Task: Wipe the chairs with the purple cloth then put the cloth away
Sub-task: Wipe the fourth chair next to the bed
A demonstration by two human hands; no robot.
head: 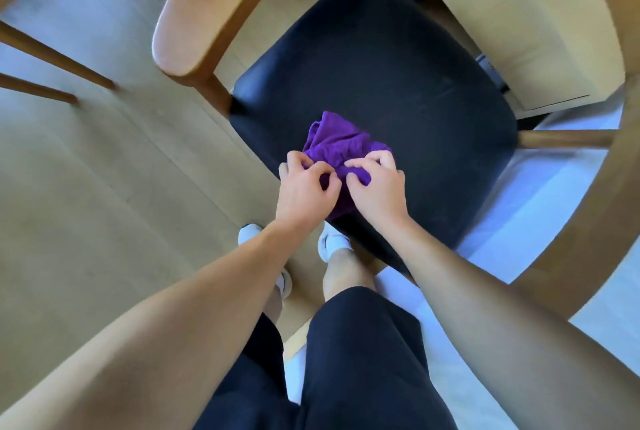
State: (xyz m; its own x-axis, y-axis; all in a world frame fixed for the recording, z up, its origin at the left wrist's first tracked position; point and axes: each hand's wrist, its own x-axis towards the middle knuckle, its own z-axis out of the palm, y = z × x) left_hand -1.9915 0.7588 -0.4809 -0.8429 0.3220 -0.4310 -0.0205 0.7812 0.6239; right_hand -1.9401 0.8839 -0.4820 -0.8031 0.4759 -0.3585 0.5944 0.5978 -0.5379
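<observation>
A crumpled purple cloth (337, 143) lies on the black padded seat (398, 83) of a wooden chair, near the seat's front left corner. My left hand (304, 187) and my right hand (375, 185) both rest on the near part of the cloth, fingers curled and pinching its folds. The chair's curved wooden backrest (204, 10) stands to the left of the seat. Part of the cloth is hidden under my hands.
A round wooden table edge (620, 159) curves along the right side, with a pale cabinet (519, 24) behind the chair. Legs of another chair (52, 58) reach in at the left. My feet in white socks (332, 242) stand on the light wooden floor.
</observation>
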